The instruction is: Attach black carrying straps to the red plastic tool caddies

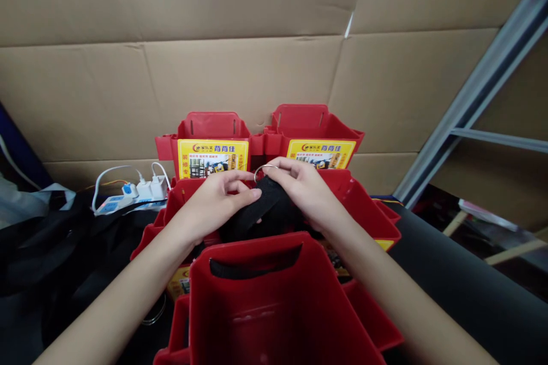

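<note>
Above the nearest red plastic bin (257, 302), both hands meet at a metal ring (266, 166) and a black fabric strap (261, 208). My left hand (222, 197) is closed, with thumb and fingers at the ring's left side and the strap's edge. My right hand (302, 188) pinches the ring's right side, with the strap beneath its fingers. The strap hangs behind the bin's back wall, and its lower part is hidden. A slot in that wall shows black material behind it.
More red bins with yellow labels (321, 151) stand behind, against a cardboard wall (240, 80). At left are a power strip with white plugs (145, 188), heaped black straps (64, 262) and loose metal rings (156, 313). A grey metal frame (475, 91) rises at right.
</note>
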`<state>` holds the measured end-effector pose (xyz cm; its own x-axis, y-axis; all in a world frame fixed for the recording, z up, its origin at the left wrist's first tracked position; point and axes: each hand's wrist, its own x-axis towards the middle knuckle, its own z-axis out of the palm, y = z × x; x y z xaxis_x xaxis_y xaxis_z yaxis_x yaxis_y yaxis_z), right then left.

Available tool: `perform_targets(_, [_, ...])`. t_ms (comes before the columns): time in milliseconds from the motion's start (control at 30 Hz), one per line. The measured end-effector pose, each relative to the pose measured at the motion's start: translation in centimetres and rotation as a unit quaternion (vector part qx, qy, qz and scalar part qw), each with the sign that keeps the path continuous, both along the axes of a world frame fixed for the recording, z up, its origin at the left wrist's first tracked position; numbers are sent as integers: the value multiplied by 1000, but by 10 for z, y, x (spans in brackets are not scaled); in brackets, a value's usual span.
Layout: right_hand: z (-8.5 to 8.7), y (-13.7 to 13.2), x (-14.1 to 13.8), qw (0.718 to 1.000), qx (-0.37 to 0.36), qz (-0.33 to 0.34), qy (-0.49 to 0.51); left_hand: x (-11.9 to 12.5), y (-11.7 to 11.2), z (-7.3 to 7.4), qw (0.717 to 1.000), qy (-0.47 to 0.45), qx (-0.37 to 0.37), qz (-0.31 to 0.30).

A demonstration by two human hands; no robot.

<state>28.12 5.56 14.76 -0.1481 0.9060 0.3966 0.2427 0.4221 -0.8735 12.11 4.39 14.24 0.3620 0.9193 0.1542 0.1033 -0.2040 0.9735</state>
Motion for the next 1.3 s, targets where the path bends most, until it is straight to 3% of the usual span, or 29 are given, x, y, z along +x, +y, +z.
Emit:
perform_targets(100, [5,-8,-1,997,-49,56,15,0,-3,2,1000,-10,23,15])
perform_targets(500, [7,-6,6,986,-13,167,1,-3,3,3,997,-26,59,52])
perform_targets(700, [9,-9,6,988,-30,147,-24,0,0,1,992,-5,128,9])
perform_targets(967, [10,-13,6,989,-32,142,-19,0,-5,2,985,10,166,45])
perform_targets(1300, [15,-19,7,991,-35,120,-57,2,-5,1,977,15,212,25])
